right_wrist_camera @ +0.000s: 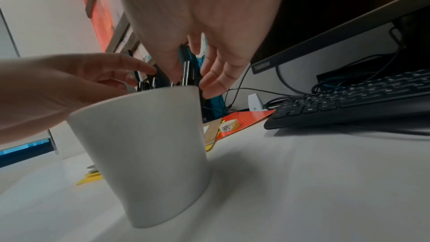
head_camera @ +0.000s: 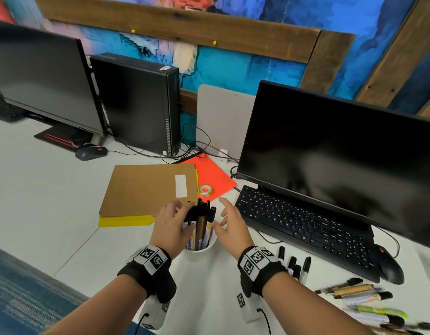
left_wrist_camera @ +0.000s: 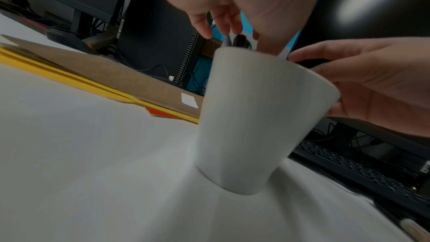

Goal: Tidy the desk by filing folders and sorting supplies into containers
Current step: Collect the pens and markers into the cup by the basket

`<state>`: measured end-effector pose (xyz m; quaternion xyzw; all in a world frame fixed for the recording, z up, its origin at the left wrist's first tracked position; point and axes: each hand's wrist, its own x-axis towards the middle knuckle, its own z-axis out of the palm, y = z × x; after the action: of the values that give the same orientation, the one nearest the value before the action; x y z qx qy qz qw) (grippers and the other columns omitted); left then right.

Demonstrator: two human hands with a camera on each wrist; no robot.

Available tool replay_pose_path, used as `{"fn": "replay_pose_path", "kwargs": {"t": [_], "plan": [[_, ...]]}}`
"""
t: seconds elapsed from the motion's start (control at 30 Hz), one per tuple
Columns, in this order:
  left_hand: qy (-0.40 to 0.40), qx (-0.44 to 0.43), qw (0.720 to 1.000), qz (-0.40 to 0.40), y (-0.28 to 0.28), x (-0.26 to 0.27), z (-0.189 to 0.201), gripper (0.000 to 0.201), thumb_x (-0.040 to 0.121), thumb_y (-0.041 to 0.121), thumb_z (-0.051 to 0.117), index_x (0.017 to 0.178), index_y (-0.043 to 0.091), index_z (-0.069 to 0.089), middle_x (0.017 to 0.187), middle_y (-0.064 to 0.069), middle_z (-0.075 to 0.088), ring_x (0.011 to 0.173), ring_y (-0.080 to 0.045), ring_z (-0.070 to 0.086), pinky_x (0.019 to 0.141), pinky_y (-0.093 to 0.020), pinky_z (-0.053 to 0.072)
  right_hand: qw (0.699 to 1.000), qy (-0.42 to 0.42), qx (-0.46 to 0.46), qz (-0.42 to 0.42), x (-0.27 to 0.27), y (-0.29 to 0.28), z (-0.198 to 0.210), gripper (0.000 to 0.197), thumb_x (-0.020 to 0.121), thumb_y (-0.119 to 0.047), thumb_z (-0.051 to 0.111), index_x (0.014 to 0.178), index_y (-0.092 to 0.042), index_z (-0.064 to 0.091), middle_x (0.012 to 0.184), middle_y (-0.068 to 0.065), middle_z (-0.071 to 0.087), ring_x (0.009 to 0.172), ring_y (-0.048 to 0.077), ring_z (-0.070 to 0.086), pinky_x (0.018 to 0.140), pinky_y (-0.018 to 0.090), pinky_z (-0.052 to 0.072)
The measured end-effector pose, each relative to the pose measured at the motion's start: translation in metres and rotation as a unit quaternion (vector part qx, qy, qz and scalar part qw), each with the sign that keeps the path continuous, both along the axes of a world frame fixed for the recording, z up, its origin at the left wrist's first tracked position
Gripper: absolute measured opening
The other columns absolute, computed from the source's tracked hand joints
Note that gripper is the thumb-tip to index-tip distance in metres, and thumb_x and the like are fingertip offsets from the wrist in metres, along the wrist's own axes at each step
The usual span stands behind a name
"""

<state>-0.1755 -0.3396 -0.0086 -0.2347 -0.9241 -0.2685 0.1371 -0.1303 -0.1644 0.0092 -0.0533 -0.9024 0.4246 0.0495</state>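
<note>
A white cup [head_camera: 202, 248] [left_wrist_camera: 251, 117] [right_wrist_camera: 144, 154] stands on the desk between my hands, packed with black-capped markers [head_camera: 201, 220]. My left hand [head_camera: 185, 218] [left_wrist_camera: 232, 34] holds the bunch from the left, fingers curled over the caps and thumb against the barrels. My right hand [head_camera: 220, 213] [right_wrist_camera: 193, 73] hovers at the cup's right side with its fingers spread, holding nothing and close to the rim. More markers [head_camera: 295, 264] lie loose on the desk to the right, with several others [head_camera: 361, 293] nearer the front edge.
A brown folder [head_camera: 148, 189] lies on a yellow one [head_camera: 126, 221] behind the cup, beside an orange folder [head_camera: 212, 174] and a tape roll [head_camera: 205, 190]. A keyboard [head_camera: 305, 228], mouse [head_camera: 390, 264] and monitor [head_camera: 342, 153] fill the right side.
</note>
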Motion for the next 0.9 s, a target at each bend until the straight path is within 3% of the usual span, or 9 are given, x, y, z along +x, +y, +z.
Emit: {"fn": "replay_pose_path", "kwargs": {"t": [0.13, 0.2, 0.3, 0.43, 0.5, 0.6, 0.73, 0.9], "plan": [[0.03, -0.015, 0.999, 0.021, 0.02, 0.005, 0.013, 0.036, 0.072, 0.035, 0.055, 0.108, 0.027, 0.059, 0.098, -0.003, 0.057, 0.083, -0.026, 0.053, 0.066, -0.028, 0.034, 0.999, 0.004, 0.003, -0.049, 0.008, 0.02, -0.003, 0.044, 0.089, -0.012, 0.052, 0.13, -0.024, 0.043, 0.105, -0.005, 0.043, 0.076, 0.001, 0.047, 0.074, 0.014, 0.039], [0.038, -0.001, 0.999, -0.01, 0.036, 0.011, 0.019, 0.032, 0.074, 0.038, 0.047, 0.101, 0.028, 0.062, 0.096, 0.0, 0.058, 0.085, -0.024, 0.053, 0.069, -0.028, 0.031, 0.997, -0.01, 0.015, -0.078, 0.014, 0.033, -0.006, 0.036, 0.088, -0.01, 0.051, 0.123, -0.019, 0.051, 0.102, -0.005, 0.045, 0.073, 0.002, 0.047, 0.075, 0.018, 0.041], [0.037, 0.011, 0.996, -0.078, 0.062, 0.019, 0.022, 0.025, 0.075, 0.037, 0.048, 0.097, 0.03, 0.058, 0.089, 0.003, 0.061, 0.083, -0.019, 0.055, 0.069, -0.029, 0.036, 0.99, -0.04, 0.035, -0.128, 0.025, 0.053, -0.011, 0.028, 0.087, -0.01, 0.051, 0.114, -0.016, 0.057, 0.096, -0.002, 0.052, 0.078, 0.012, 0.051, 0.078, 0.025, 0.045], [-0.014, -0.009, 0.99, -0.141, 0.096, 0.031, 0.016, 0.028, 0.075, 0.039, 0.046, 0.097, 0.031, 0.061, 0.091, 0.004, 0.063, 0.089, -0.013, 0.05, 0.069, -0.032, 0.045, 0.979, -0.093, 0.05, -0.172, 0.04, 0.081, -0.02, 0.025, 0.086, -0.011, 0.051, 0.11, -0.015, 0.057, 0.102, 0.006, 0.062, 0.092, 0.02, 0.059, 0.081, 0.029, 0.048], [-0.063, -0.035, 0.984, -0.163, 0.111, 0.036, 0.011, 0.038, 0.077, 0.043, 0.042, 0.103, 0.027, 0.065, 0.1, 0.002, 0.064, 0.096, -0.022, 0.057, 0.08, -0.038, 0.049, 0.973, -0.112, 0.05, -0.198, 0.048, 0.094, -0.025, 0.024, 0.085, -0.01, 0.051, 0.108, -0.014, 0.058, 0.101, 0.008, 0.063, 0.096, 0.024, 0.059, 0.082, 0.03, 0.049], [-0.137, -0.124, 0.969, -0.163, 0.13, 0.042, 0.007, 0.037, 0.089, 0.041, 0.044, 0.123, 0.03, 0.054, 0.125, 0.006, 0.053, 0.12, -0.019, 0.045, 0.102, -0.034, 0.035, 0.961, -0.151, 0.069, -0.221, 0.06, 0.115, -0.029, 0.025, 0.084, -0.01, 0.049, 0.107, -0.013, 0.057, 0.101, 0.009, 0.065, 0.098, 0.026, 0.059, 0.077, 0.028, 0.046], [-0.189, -0.19, 0.948, -0.174, 0.157, 0.05, 0.001, 0.04, 0.092, 0.036, 0.047, 0.132, 0.031, 0.045, 0.134, 0.003, 0.047, 0.127, -0.019, 0.039, 0.104, -0.032, 0.031, 0.949, -0.207, 0.109, -0.213, 0.075, 0.14, -0.032, 0.027, 0.086, -0.02, 0.052, 0.112, -0.012, 0.054, 0.1, 0.01, 0.065, 0.098, 0.028, 0.061, 0.076, 0.029, 0.048], [-0.26, -0.23, 0.915, -0.206, 0.186, 0.064, -0.008, 0.048, 0.091, 0.034, 0.049, 0.138, 0.025, 0.038, 0.139, -0.006, 0.044, 0.128, -0.025, 0.039, 0.107, -0.037, 0.034, 0.926, -0.276, 0.178, -0.186, 0.086, 0.153, -0.04, 0.038, 0.083, -0.031, 0.055, 0.121, -0.025, 0.051, 0.115, 0.005, 0.065, 0.114, 0.027, 0.054, 0.09, 0.032, 0.048]]}}
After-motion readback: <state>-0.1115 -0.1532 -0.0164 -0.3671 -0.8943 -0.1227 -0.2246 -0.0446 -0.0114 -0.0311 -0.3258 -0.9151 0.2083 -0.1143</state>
